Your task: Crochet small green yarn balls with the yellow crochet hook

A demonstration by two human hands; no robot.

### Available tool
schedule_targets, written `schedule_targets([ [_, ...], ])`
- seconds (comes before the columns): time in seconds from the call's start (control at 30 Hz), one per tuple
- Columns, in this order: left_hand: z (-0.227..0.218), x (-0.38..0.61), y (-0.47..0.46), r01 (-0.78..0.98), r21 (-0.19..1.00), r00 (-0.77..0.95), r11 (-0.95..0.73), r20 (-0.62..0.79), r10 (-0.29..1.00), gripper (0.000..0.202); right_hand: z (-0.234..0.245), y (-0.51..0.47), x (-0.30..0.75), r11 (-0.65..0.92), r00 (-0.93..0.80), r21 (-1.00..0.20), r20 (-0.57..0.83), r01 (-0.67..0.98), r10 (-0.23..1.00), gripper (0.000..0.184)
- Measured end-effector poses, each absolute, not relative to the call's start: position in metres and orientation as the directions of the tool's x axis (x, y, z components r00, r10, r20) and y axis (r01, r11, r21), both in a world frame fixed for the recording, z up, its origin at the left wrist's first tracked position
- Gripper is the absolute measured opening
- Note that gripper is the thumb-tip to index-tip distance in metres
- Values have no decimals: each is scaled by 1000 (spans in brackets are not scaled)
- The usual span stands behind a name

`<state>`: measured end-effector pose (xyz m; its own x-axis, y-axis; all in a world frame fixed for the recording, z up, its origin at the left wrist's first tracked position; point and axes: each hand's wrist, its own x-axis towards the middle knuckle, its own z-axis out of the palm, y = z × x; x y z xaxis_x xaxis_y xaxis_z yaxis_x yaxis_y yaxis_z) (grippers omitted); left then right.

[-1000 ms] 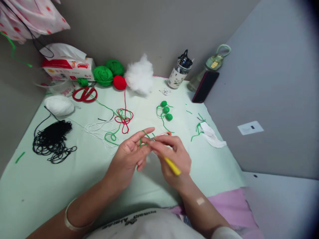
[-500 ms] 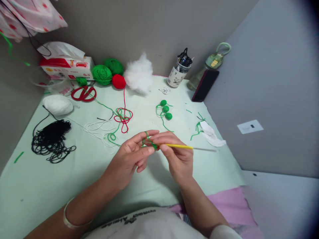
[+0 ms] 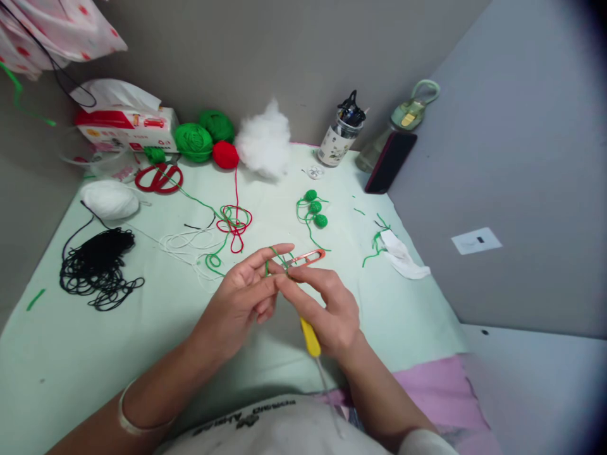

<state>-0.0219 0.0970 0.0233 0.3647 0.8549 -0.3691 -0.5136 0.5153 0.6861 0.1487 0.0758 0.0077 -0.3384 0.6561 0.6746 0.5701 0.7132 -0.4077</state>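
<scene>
My left hand (image 3: 246, 287) is closed, thumb and fingers pinching a small green crochet piece (image 3: 286, 270), mostly hidden by the fingertips. Green yarn (image 3: 272, 251) loops over its raised index finger. My right hand (image 3: 327, 309) is closed too, its fingertips meeting the left ones at the work. A crochet hook with a yellow grip (image 3: 310, 338) is tucked in the right hand, pointing down toward my body. Beyond the right fingertips shows a slim orange loop-shaped item (image 3: 315, 255) with a greyish end by the yarn; its exact kind is unclear.
Three green crocheted balls (image 3: 315, 207) lie ahead. Tangled red yarn (image 3: 234, 224), black yarn (image 3: 97, 268), white yarn (image 3: 110, 200) and red-handled scissors (image 3: 159, 179) are left. White stuffing (image 3: 265, 139), a pen jar (image 3: 339, 142), a bottle (image 3: 379, 148) and a phone (image 3: 391, 162) stand behind.
The crochet hook has swung from pointing right to pointing down toward my body. The orange item now shows beyond my right fingertips. Both hands stay close together.
</scene>
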Motion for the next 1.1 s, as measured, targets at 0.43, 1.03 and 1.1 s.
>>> schedule_targets([
  [0.43,24,-18,93,-511,715,310,477,-364,878,41,-1,81,142,571,-87,-710,593,412,800,30],
  [1.03,20,-23,97,-495,653,459,573,-363,811,27,8,87,150,286,-4,-943,291,-172,957,16],
  [1.1,21,-21,95,-470,687,436,555,-367,822,35,7,86,146,359,-39,-932,361,-47,932,17],
])
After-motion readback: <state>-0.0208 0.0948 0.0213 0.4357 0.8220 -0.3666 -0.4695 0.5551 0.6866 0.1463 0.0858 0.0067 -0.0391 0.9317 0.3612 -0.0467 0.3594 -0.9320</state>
